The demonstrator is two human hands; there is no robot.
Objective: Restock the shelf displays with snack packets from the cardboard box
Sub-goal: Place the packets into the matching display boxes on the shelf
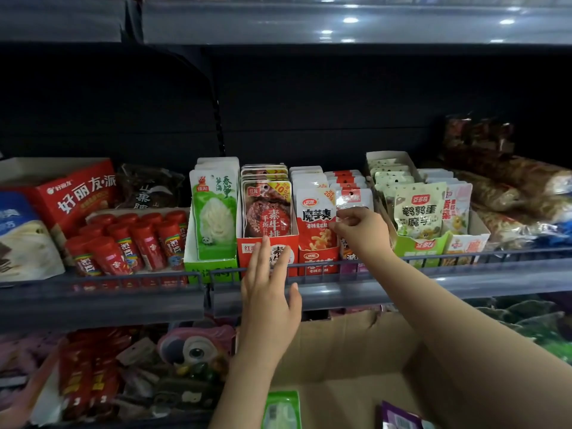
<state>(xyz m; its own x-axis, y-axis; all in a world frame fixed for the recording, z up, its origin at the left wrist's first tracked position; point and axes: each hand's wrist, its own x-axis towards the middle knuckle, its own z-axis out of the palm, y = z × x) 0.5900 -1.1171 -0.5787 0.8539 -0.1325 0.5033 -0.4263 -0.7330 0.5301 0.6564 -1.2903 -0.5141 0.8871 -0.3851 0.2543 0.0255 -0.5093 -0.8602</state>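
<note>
Glossy plastic snack packets (315,218) catching ceiling light, matt printed card display trays (267,255), dull brown corrugated cardboard box (340,351) (raw, unprinted), dark painted metal wire shelf rail (402,263), shiny red plastic tubes (123,243)

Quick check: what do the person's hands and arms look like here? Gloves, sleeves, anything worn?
Both are bare. The left hand and right hand have no gloves, and no rings, watch or bands show. Both forearms are uncovered as far as the frame edge, so no sleeve is in view. No markings or cables on either arm.
</note>
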